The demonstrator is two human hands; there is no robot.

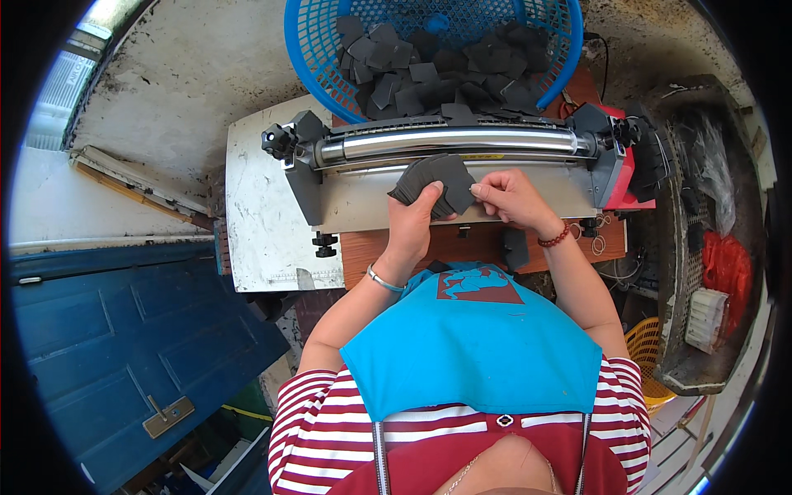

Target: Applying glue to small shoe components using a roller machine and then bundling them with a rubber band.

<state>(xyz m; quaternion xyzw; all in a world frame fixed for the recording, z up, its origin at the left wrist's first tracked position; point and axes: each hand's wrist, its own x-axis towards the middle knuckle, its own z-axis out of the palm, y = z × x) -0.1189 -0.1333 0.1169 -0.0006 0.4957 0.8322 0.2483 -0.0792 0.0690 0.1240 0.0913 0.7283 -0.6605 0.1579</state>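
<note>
My left hand (415,216) is closed around a fanned stack of thin dark grey square pieces (423,183), thumb on top. At the stack's right side, my right hand (510,198) pinches the edge of one dark square piece (459,179) between thumb and fingertips. Both hands are just in front of a machine with a long shiny metal roller (462,143), above its pale feed plate (355,206). Whether the pinched piece is fully apart from the stack, I cannot tell.
Behind the roller stands a blue plastic basket (299,62) heaped with similar dark pieces (421,74). Black knobs (279,142) flank the machine. A white board (260,198) lies left; a grey trough (685,363) with a red plastic bag (726,268) stands right. A blue door (91,330) is at left.
</note>
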